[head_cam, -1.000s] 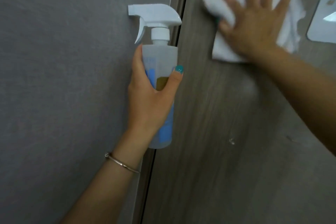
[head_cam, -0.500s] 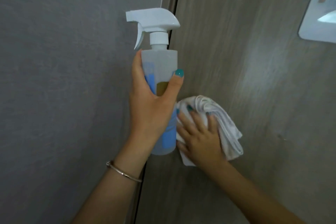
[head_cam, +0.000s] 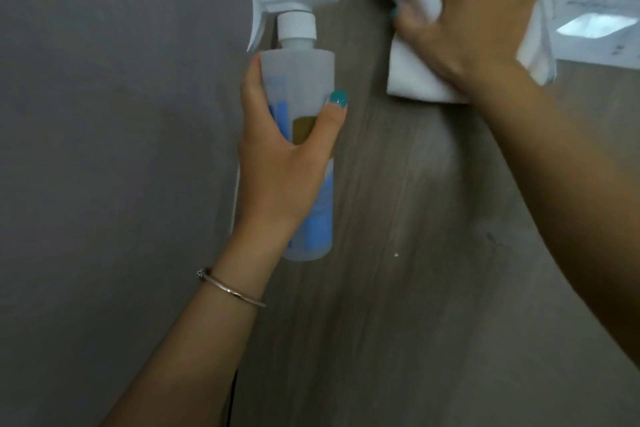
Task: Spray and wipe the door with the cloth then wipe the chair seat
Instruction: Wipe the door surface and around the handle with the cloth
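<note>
Cloth: white cloth [head_cam: 420, 76] — flat on the wood door [head_cam: 398, 218], up near the top.
Right hand [head_cam: 478, 17]: fingers spread wide, pressing the cloth on the door.
Spray bottle [head_cam: 301, 80]: upright, nozzle pointing left.
Left hand [head_cam: 280, 163]: wrapped around the bottle — bracelet [head_cam: 228, 288] on the wrist.
Wall [head_cam: 104, 149]: grey, left of the door.

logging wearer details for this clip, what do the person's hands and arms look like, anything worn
Both forearms are bare, with no sleeves in view. The left hand has a thin silver bangle at the wrist, with a small dark bead on it. The nails are painted teal on both the left hand and the right hand. No rings or watch show.
</note>
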